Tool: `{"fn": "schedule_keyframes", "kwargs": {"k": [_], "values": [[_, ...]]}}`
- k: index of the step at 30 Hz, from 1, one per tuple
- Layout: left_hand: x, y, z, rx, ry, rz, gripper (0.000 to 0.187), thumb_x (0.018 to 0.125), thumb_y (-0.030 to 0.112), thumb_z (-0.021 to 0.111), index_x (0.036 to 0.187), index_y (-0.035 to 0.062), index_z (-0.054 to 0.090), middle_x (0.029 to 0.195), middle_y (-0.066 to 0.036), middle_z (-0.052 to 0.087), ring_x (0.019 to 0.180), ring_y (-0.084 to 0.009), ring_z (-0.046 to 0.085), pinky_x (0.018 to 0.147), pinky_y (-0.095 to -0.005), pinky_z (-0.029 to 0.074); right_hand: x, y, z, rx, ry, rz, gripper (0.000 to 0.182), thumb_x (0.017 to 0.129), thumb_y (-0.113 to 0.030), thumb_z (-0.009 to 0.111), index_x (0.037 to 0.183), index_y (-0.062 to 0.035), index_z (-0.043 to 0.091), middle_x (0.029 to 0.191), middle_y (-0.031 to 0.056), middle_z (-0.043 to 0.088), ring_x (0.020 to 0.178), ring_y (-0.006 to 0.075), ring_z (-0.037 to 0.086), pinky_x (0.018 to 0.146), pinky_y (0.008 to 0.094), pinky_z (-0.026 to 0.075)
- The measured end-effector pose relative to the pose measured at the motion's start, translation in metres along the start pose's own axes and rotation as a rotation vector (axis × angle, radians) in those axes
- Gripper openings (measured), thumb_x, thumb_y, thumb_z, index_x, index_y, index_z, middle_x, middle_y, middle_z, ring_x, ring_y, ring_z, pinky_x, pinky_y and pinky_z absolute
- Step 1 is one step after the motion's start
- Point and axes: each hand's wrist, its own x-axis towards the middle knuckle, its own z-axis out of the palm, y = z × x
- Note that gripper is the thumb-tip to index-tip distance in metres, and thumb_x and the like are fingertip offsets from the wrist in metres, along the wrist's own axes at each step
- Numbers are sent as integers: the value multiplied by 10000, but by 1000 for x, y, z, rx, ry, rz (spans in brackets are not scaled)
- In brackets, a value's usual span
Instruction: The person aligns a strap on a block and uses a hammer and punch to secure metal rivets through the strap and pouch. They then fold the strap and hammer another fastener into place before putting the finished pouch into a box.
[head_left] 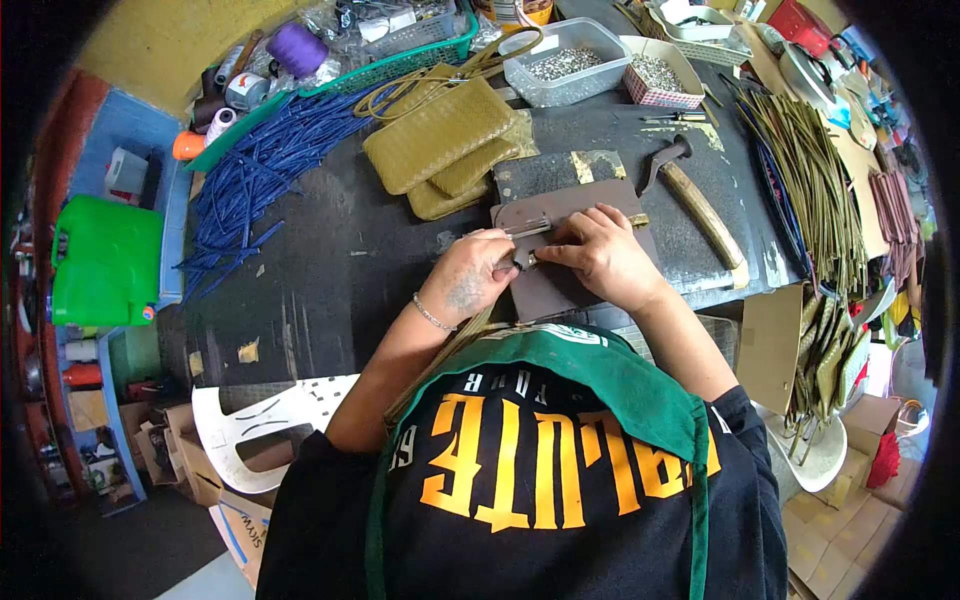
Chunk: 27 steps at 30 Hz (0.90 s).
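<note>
Hands are being held close together over a dark brown panel [562,292], which is being supported flat on the counter [330,335]. A small metal piece [531,260] is being pinched narrowly by the left hand [466,277], while bent fingers of the right hand [604,258] are being brought against it; whether they are gripping it cannot be told. By the look of it, this piece is being positioned and handled rather than left as finished, though whether it is being held by any fastening is being hidden by the fingers. The panel is being seen as already cut, with a rounded edge. Just beyond the right hand, a hammer [708,215] is being left unheld. Farther out, olive woven pouches [440,135], apparently further along, are being stacked, whereas blue strips [285,150] and olive strips [810,190] are being stored loose, seemingly unworked.
</note>
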Motion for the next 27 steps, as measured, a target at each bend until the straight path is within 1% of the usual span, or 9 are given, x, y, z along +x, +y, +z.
{"fn": "schedule_keyframes", "kwargs": {"k": [4,6,7,8,10,11,15,22,27], "values": [[1,2,-2,24,-3,8,158,624,-8,610,764,-3,538,732,-87,532,651,-219,525,598,-279,416,-3,0,2,18,46,1,305,642,-103,514,894,-220,639,843,28,517,871,200,479,847,377,337],[0,12,-3,-313,135,-109,194,685,20,591,858,-5,508,744,-27,484,633,-150,472,620,-244,395,-5,-2,1,30,64,9,312,639,-101,516,900,-217,639,851,33,519,869,204,478,843,373,337],[-2,8,1,-489,136,-150,193,759,49,522,933,-10,463,786,-6,420,674,-110,419,659,-222,367,-5,-3,0,32,56,23,313,639,-100,517,904,-216,638,858,32,520,868,204,477,840,373,338],[-2,4,4,-487,136,-152,193,759,49,522,933,-10,463,786,-6,420,674,-110,419,659,-222,367,-5,-4,0,35,49,36,315,640,-99,519,907,-215,638,865,31,521,866,205,476,838,373,338],[3,2,8,-462,250,87,163,806,70,467,944,-14,449,819,-29,406,744,-111,413,694,-229,352,-6,-4,1,33,49,39,317,639,-96,523,910,-214,637,865,29,520,867,206,475,838,372,339],[2,6,9,-605,217,-70,148,854,132,434,907,-3,459,876,-46,401,779,-115,408,710,-236,348,-6,-4,1,30,50,44,319,639,-93,527,913,-214,636,866,28,519,869,206,474,837,371,340],[3,2,20,-543,194,-7,239,844,264,476,823,27,491,862,-36,426,735,-106,428,666,-223,367,-7,-4,2,39,70,53,324,636,-88,535,915,-216,636,866,26,517,870,207,473,834,371,343],[3,-4,21,-526,169,-78,235,795,263,552,793,30,518,763,-11,483,665,-109,473,620,-228,395,-10,-2,6,64,87,50,317,647,-113,528,923,-225,633,868,32,510,870,207,472,826,369,348],[6,-6,18,-226,156,149,232,765,266,583,771,37,550,767,-25,516,702,-118,483,635,-235,399,-13,-8,3,-19,71,45,315,661,-130,514,937,-230,628,840,29,491,849,200,470,807,362,355]]}}
